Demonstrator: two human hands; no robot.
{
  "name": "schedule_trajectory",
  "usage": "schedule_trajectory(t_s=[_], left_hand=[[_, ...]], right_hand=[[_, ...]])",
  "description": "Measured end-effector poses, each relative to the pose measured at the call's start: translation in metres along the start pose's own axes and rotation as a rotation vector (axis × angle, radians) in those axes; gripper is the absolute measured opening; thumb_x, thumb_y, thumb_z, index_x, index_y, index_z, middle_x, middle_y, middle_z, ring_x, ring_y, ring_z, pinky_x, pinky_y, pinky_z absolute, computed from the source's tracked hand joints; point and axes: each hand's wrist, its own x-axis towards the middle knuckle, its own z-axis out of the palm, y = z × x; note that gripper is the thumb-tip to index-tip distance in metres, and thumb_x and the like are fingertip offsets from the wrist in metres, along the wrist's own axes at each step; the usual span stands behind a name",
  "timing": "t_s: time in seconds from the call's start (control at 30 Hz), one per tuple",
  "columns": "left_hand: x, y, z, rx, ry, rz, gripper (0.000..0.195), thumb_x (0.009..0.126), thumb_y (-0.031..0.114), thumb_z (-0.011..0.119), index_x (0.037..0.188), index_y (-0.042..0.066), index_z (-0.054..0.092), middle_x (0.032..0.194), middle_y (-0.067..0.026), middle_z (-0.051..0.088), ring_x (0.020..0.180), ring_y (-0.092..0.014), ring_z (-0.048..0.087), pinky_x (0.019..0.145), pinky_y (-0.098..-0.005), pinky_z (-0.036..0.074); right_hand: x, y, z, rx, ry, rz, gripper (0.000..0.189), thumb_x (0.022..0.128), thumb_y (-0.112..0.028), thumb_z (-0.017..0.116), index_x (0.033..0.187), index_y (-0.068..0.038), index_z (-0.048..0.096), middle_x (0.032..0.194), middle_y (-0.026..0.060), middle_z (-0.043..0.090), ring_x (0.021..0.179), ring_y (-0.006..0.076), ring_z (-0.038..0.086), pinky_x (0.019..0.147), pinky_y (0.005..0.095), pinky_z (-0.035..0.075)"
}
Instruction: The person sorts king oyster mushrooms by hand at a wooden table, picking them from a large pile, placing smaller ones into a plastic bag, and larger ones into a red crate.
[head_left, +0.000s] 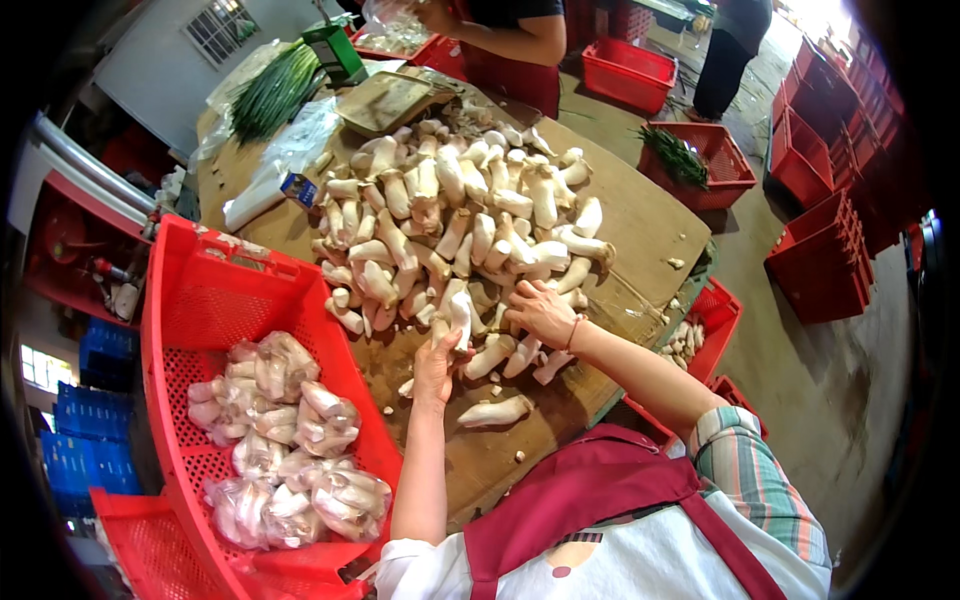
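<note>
My left hand (436, 367) grips a king oyster mushroom (460, 319) near the front of a large heap of king oyster mushrooms (427, 195). At the heap's front right, my right hand (546, 313) reaches down among the mushrooms, fingers bent; its fingertips are partly hidden, so I cannot tell whether they grip one. One mushroom (495, 412) lies apart on the cardboard-covered table (645, 217), close to me. To my left, a red plastic crate (217, 300) holds several clear bags of mushrooms (289, 450).
Beyond the heap sit a scale with a tray (386, 101), a bundle of green stalks (276, 90) and plastic bags (300, 135). A small blue box (300, 190) stands at the heap's left. Another person (517, 45) works across the table. Red crates (697, 165) line the floor at right.
</note>
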Motion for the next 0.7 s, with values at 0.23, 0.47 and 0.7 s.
schedule_trajectory(t_s=[0.23, 0.47, 0.7], left_hand=[[0.033, 0.059, -0.011, -0.149, 0.117, 0.323, 0.037, 0.083, 0.016, 0.070, 0.114, 0.002, 0.055, 0.093, -0.0067, 0.063, 0.073, -0.015, 0.063, 0.063, -0.0279, 0.055], [0.136, 0.167, -0.022, 0.174, 0.372, 0.557, 0.042, 0.080, 0.025, 0.074, 0.111, 0.002, 0.058, 0.097, -0.0074, 0.063, 0.070, -0.014, 0.062, 0.057, -0.0260, 0.049], [0.280, 0.230, -0.086, 0.826, 0.715, 0.703, 0.033, 0.074, 0.028, 0.077, 0.088, 0.000, 0.065, 0.072, -0.0066, 0.066, 0.056, -0.015, 0.060, 0.049, -0.0305, 0.044]], right_hand=[[0.004, 0.010, -0.037, 0.024, 0.049, -0.006, 0.009, 0.077, -0.018, 0.063, 0.083, -0.012, 0.062, 0.091, 0.0016, 0.059, 0.094, 0.0200, 0.052, 0.080, 0.0328, 0.043], [-0.066, 0.022, -0.082, 0.659, 0.458, 0.756, 0.016, 0.088, -0.015, 0.064, 0.099, -0.005, 0.065, 0.089, 0.0050, 0.066, 0.077, 0.0166, 0.060, 0.069, 0.0299, 0.049], [-0.249, 0.076, -0.061, 1.047, 0.879, 1.360, 0.020, 0.094, -0.019, 0.060, 0.108, -0.006, 0.063, 0.086, -0.0040, 0.061, 0.070, 0.0034, 0.050, 0.062, 0.0184, 0.039]])
